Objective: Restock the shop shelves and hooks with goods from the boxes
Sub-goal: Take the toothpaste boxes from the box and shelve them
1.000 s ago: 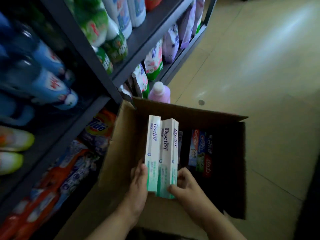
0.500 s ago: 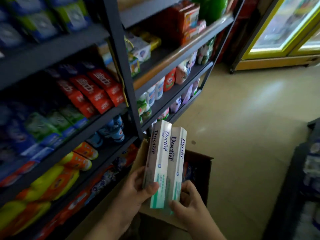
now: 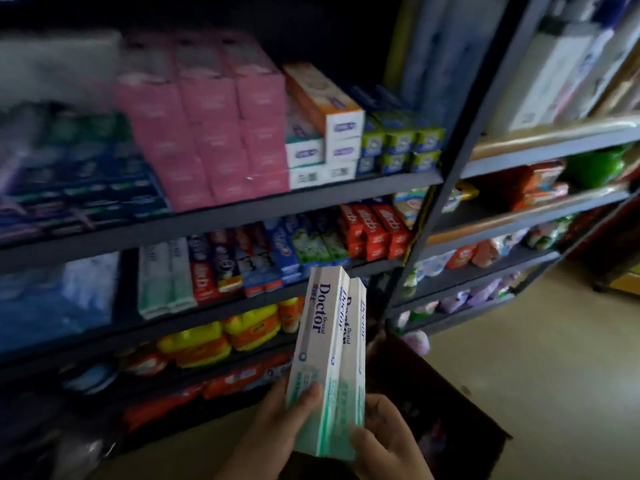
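Those toothpaste boxes are white up top with dark blue "Doctor" lettering, fading into a mint green band at the bottom. Shelf frame is dark grey, nearly black. Top row has a block of plain pink boxes, then an orange-and-white carton, then little green and blue ones. Lower down, red cartons with white writing, plus bright yellow bottles with orange labels. Floor is pale beige.
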The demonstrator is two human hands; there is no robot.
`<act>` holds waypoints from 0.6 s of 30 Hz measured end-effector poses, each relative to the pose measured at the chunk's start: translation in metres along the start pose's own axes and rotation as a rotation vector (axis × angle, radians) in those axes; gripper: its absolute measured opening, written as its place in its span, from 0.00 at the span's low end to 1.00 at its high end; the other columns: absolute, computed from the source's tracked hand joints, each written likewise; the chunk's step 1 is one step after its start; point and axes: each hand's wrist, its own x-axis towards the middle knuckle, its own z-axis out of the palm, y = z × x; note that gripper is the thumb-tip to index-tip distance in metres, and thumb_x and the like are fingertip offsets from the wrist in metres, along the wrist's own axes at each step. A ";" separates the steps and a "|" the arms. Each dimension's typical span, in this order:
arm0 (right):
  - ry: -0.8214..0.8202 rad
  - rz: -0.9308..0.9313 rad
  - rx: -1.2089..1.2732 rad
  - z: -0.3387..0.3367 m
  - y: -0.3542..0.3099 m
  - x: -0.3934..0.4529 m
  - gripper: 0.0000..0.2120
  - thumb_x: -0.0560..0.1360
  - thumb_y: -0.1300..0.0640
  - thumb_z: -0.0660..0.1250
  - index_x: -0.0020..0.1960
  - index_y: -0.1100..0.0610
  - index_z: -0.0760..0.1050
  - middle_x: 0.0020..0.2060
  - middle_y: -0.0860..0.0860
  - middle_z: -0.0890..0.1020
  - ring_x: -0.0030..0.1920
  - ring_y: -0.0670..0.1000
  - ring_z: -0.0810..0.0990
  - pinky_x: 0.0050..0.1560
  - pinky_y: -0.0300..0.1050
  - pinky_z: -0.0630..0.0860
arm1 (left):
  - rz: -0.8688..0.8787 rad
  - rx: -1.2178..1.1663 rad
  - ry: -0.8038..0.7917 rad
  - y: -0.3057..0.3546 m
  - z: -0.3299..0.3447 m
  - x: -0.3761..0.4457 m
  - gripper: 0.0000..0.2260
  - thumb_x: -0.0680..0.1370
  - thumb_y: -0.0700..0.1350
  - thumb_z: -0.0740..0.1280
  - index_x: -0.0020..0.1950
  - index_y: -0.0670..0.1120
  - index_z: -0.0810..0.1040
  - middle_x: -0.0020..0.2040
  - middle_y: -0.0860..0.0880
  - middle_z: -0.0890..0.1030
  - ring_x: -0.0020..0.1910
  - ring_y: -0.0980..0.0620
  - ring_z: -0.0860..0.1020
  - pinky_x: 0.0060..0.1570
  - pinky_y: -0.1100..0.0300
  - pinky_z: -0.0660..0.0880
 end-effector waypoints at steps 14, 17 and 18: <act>-0.105 0.074 -0.179 0.204 0.036 0.024 0.09 0.73 0.66 0.69 0.52 0.65 0.79 0.43 0.63 0.85 0.49 0.64 0.83 0.60 0.61 0.75 | -0.036 -0.290 0.280 0.017 -0.190 -0.059 0.20 0.65 0.52 0.74 0.56 0.50 0.80 0.50 0.44 0.85 0.51 0.42 0.83 0.59 0.42 0.75; -0.081 0.093 -0.196 0.232 0.049 0.028 0.08 0.76 0.69 0.64 0.48 0.63 0.82 0.43 0.62 0.85 0.48 0.61 0.84 0.54 0.54 0.78 | -0.069 -0.318 0.302 0.009 -0.221 -0.054 0.11 0.73 0.45 0.70 0.55 0.48 0.80 0.46 0.43 0.86 0.47 0.42 0.84 0.52 0.45 0.78; -0.077 0.069 -0.223 0.237 0.052 0.031 0.10 0.77 0.69 0.63 0.46 0.62 0.83 0.42 0.60 0.85 0.46 0.56 0.85 0.49 0.47 0.79 | -0.081 -0.324 0.312 0.006 -0.230 -0.051 0.08 0.75 0.42 0.68 0.54 0.47 0.80 0.44 0.44 0.86 0.45 0.43 0.84 0.48 0.47 0.78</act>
